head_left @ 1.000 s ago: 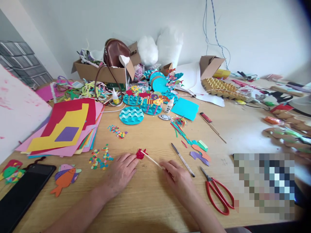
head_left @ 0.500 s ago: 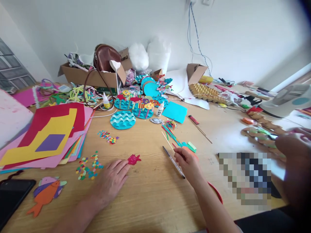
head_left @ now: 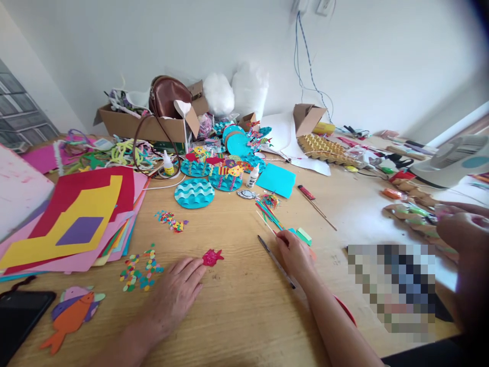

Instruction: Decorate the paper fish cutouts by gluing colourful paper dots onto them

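Observation:
In the head view a small pink-red paper fish (head_left: 212, 257) lies on the wooden table, its surface looking glossy. My left hand (head_left: 179, 285) rests beside it with fingers stretched out, the fingertips touching its left edge. Between the pinched fingers of my right hand (head_left: 293, 255) is a thin wooden stick (head_left: 264, 221), pointing up and left above the table. A pen (head_left: 275, 261) lies just left of that hand. Green and orange paper scraps (head_left: 304, 235) sit beside and partly behind it. Colourful confetti dots (head_left: 141, 270) are scattered left of my left hand.
Stacked coloured paper (head_left: 126, 219) and orange and purple paper fish (head_left: 72, 316) lie at left. Turquoise discs (head_left: 194, 193) and a glue bottle (head_left: 252, 176) stand further back. Another person's hand (head_left: 464, 229) is at the right edge, near a blurred patch.
The whole view has shifted slightly downward. My right hand still pinches the stick, having moved a little, and my left hand stays at the fish.

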Demonstrator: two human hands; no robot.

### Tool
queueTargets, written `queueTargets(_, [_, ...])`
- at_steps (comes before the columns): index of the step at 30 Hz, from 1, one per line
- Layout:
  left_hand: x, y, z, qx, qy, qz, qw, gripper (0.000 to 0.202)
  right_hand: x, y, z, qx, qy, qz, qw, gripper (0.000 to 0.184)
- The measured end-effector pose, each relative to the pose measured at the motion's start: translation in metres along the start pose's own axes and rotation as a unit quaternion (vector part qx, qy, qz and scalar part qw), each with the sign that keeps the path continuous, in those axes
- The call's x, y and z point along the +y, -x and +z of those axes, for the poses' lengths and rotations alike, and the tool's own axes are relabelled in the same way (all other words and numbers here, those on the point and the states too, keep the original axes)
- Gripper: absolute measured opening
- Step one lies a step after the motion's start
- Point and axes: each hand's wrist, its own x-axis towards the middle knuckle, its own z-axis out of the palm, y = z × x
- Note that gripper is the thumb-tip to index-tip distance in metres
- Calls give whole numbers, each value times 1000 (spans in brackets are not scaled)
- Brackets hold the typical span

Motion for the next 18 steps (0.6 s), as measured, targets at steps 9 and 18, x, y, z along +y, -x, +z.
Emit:
queueTargets(9, [-2, 2, 4, 5, -1, 9, 1000, 30, -6, -3, 5, -7, 102, 7, 995, 21])
queueTargets(18, [-1, 1, 1, 2, 12, -2, 1000, 29, -9, -4, 8, -2, 154, -16, 988, 21])
